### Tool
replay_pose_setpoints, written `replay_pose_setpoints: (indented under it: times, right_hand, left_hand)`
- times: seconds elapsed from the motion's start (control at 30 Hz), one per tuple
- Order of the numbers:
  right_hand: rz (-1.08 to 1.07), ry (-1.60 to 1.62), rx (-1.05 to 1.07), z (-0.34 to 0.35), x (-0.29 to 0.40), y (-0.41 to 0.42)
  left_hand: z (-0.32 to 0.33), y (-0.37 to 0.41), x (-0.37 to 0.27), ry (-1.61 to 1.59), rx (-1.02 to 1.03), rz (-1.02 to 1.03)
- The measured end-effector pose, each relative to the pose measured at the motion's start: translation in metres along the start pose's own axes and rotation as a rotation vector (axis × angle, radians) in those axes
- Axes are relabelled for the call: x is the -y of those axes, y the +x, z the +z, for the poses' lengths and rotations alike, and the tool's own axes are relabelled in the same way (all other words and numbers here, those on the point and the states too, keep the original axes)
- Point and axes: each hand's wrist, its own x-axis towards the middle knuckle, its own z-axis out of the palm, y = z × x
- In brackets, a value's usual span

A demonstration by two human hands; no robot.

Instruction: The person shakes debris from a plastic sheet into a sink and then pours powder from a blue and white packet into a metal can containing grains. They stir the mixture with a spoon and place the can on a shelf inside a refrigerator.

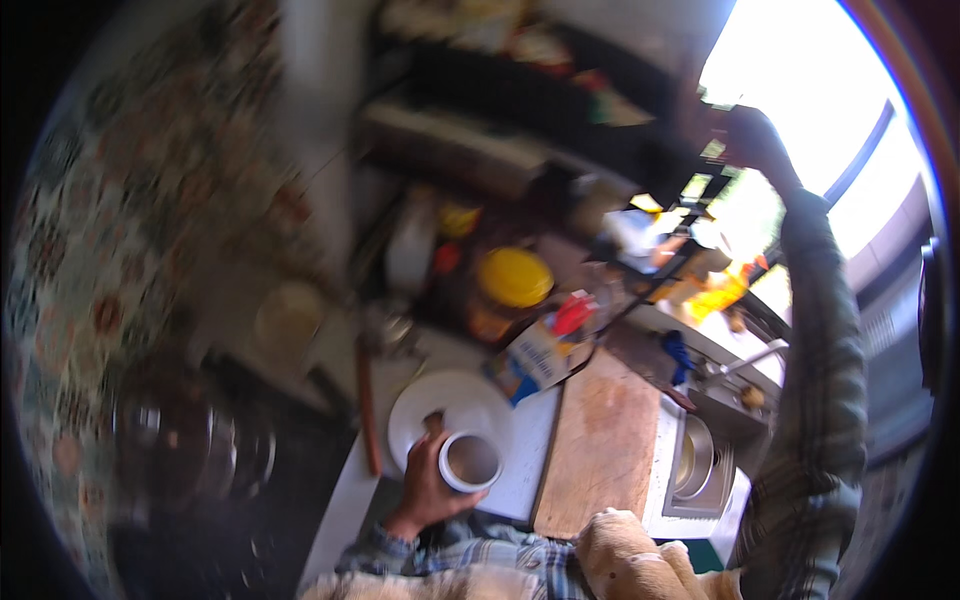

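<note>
My left hand [427, 480] is wrapped around a white cup [448, 474] with brownish contents, low in the middle of the view. Just beyond the cup, a white plate [409, 401] rests on the counter, partly covered by the hand. A small brown thing [433, 421] shows at the plate, too blurred to name. My right arm, in a plaid sleeve, stretches far up along the right side. At its end my right hand [739, 139] is dark and blurred against the bright window, beside a dark shelf; whether it holds anything cannot be made out.
A wooden cutting board [600, 450] lies right of the cup, beside a sink [667, 506] with a metal bowl [701, 457]. Behind stand a yellow-lidded jar [516, 277] and a printed carton [532, 360]. A shiny pot [180, 442] sits on the dark left-hand surface.
</note>
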Motion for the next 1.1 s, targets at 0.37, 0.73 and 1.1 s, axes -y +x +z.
replay_pose_setpoints:
  times: [0.37,0.73,1.1]
  right_hand:
    - [0.154,-0.533,0.062,0.294,-0.080,-0.278]
    - [0.117,-0.559,0.149,0.313,-0.082,-0.238]
    - [0.393,-0.464,-0.147,0.262,-0.244,-0.326]
  left_hand:
    - [-0.065,-0.071,0.051,0.030,0.046,-0.160]
    - [-0.064,-0.085,0.091,0.066,-0.129,-0.171]
    - [-0.009,-0.036,0.109,-0.101,-0.073,-0.218]
